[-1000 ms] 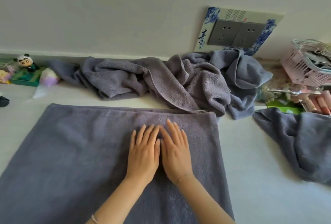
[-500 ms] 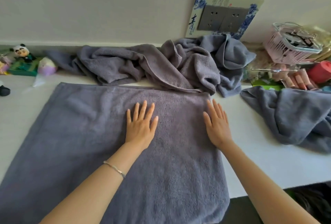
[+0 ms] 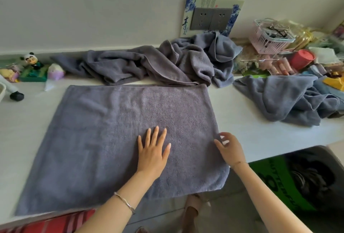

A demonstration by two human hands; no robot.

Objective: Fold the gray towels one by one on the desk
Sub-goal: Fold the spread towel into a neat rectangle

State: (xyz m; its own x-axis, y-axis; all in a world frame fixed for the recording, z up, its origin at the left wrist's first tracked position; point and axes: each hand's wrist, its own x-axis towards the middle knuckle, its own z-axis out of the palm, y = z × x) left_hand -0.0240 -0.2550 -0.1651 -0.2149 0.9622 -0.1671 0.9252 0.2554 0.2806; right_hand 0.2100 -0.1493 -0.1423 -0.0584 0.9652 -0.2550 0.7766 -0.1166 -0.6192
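While the left grip [image 3: 153,150] pins it, the flat towel [image 3: 111,130] is set for a fold from its right edge.
Left grip: open palm, fingers straight, pressing the cloth. Right grip [image 3: 229,149]: fingers half-curled at the towel's right edge; cannot tell if the pinch has closed. The towel lies spread on the bench [image 3: 251,132] under the left grip, reaching far to its left, with the near edge hanging over the bench front. Probably thick terry: soft, limp, light, high friction, so it won't slide but will sag and crease. Take it at the right-edge corners with 2 pinches, lift clear and lay it over. 1 towel heap [image 3: 158,65] sits beyond both grips, and 1 loose towel [image 3: 288,98] beyond the right grip.
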